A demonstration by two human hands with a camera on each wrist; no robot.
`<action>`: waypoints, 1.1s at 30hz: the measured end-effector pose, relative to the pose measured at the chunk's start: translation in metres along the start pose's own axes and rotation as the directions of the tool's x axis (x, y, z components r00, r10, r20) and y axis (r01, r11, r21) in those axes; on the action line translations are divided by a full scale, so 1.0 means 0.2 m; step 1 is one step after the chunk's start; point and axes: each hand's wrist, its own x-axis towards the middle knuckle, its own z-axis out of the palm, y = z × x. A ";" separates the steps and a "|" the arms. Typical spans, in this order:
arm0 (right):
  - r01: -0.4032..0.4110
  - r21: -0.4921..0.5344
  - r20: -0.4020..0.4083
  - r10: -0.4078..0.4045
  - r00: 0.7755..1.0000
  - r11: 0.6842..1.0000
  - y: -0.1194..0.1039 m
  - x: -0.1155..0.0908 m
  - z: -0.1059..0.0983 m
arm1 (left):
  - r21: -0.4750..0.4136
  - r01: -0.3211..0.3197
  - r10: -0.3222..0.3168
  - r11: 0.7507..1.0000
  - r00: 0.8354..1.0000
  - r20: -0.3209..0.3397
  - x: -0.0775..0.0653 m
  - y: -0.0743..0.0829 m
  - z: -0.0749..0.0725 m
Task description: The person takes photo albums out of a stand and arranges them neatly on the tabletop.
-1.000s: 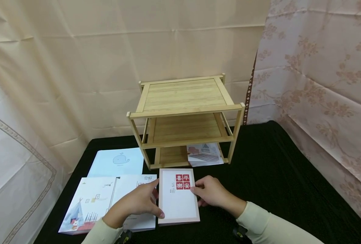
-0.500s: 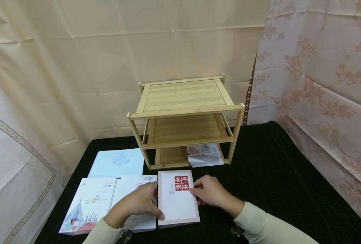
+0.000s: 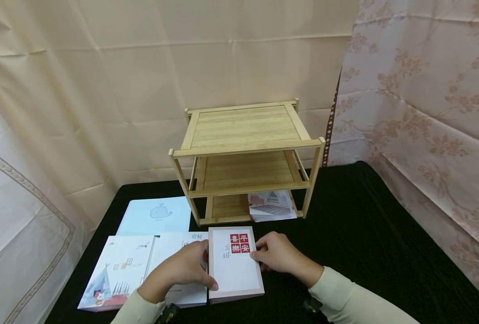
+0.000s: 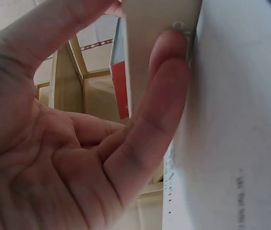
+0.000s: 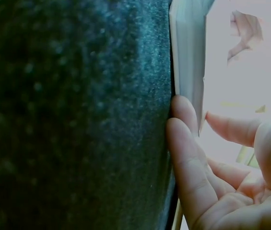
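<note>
A white book (image 3: 235, 274) with a red four-character block on its cover lies on the black cloth in the head view. My left hand (image 3: 184, 267) grips its left side, thumb at the cover's edge. Seen from the left wrist, the fingers (image 4: 157, 105) press against the book's spine (image 4: 142, 38). At the opposite long edge, my right hand (image 3: 279, 254) pinches the book, with the thumb on the cover. The right wrist view has the fingertips (image 5: 181, 127) low against the page block (image 5: 191, 52), close over the cloth (image 5: 77, 115).
A three-tier wooden rack (image 3: 247, 146) stands behind the book. On its bottom shelf, toward the right, lies a book with a laptop picture (image 3: 272, 208). To the left are a pale blue whale book (image 3: 152, 218) and white illustrated books (image 3: 119, 270). Curtains (image 3: 239, 54) hang behind.
The book has shifted slightly left and toward me, now right beside the white books. My right hand has moved a little left with it; my left hand stays nearly where it was.
</note>
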 end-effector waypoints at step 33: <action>0.072 0.025 -0.080 -0.070 0.994 0.997 -0.07 -0.01 -0.26 | 0.095 -0.043 0.078 0.995 0.912 -0.402 0.01 0.35 -0.19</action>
